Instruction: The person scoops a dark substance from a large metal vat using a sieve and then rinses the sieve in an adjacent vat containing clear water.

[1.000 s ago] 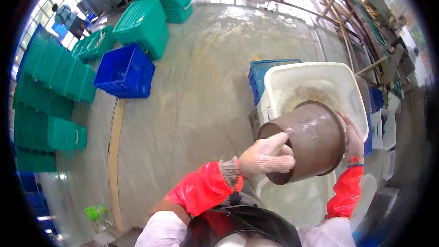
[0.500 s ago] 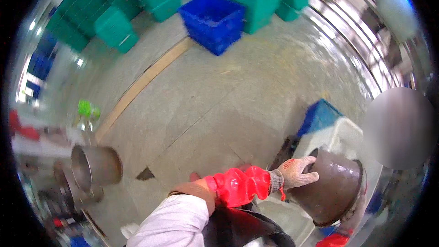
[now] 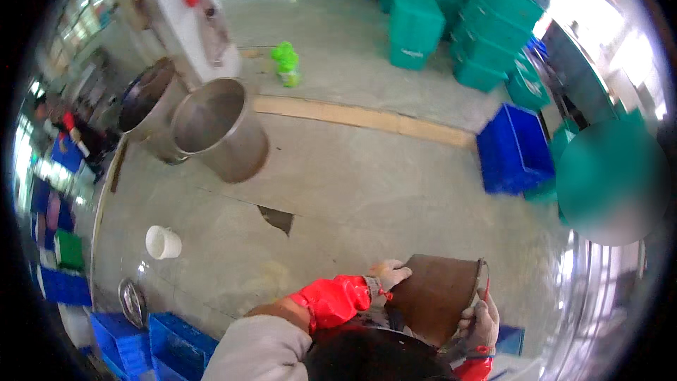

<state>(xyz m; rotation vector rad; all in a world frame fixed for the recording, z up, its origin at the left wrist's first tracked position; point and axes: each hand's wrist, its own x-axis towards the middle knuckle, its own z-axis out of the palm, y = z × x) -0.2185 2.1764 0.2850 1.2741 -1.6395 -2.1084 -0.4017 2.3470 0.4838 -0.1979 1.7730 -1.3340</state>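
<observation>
A brown bucket (image 3: 434, 293) is tilted on its side in front of my body, at the lower middle right. My left hand (image 3: 391, 274), in a pale knit glove below a shiny red sleeve, grips the bucket's left end, with the fingertips partly hidden. At the right end, my right hand (image 3: 482, 324), gloved likewise, has its fingers curled against the bucket beside its edge. The inside of the bucket does not show.
Two large metal pots (image 3: 224, 130) stand at the left, near a small white bucket (image 3: 163, 243). Blue crates (image 3: 182, 342) lie lower left; a blue bin (image 3: 513, 149) and stacked green bins (image 3: 486, 42) stand far right. A low wooden strip (image 3: 352, 116) crosses the floor.
My view has swung left, bringing the metal pots and white bucket into sight. The brown bucket has come round with my hands, away from the white tub it was over. Both hands stay on it.
</observation>
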